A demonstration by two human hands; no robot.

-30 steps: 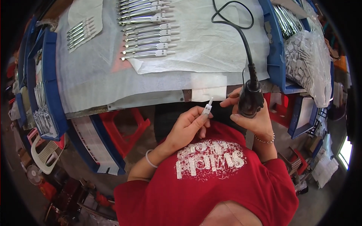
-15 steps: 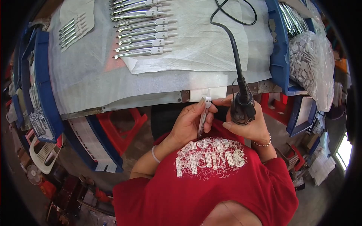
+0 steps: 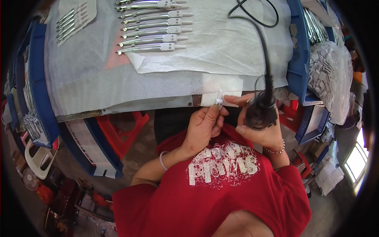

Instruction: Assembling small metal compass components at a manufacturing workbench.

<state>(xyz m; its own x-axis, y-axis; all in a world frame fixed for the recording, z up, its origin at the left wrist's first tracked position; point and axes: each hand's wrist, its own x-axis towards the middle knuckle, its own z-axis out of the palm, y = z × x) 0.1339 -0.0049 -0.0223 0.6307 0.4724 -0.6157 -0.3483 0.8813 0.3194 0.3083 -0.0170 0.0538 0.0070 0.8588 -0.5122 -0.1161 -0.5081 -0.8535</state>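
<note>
My left hand [image 3: 202, 128] pinches a drawing compass by its white head [image 3: 219, 101], just off the table's front edge. The compass's legs are hidden behind my fingers. In my right hand [image 3: 258, 135] is a black electric screwdriver [image 3: 260, 112], its body seen from the cord end and its tip out of sight. My right index finger reaches out toward the compass head, seemingly a little apart from it. On the table, several silver compasses with white heads [image 3: 162, 47] lie side by side on a white sheet [image 3: 221, 51].
Several slim metal pieces [image 3: 72, 21] lie on paper at the far left. Blue bins [image 3: 42, 83] flank the table; a clear bag of white parts [image 3: 328, 75] fills the right one. The black cord [image 3: 263, 43] runs over the table. Red stools [image 3: 125, 132] stand below.
The compass in my left hand has turned, and its legs have gone out of sight behind my fingers. My right hand has shifted slightly right with the screwdriver. The whole view has moved a little.
</note>
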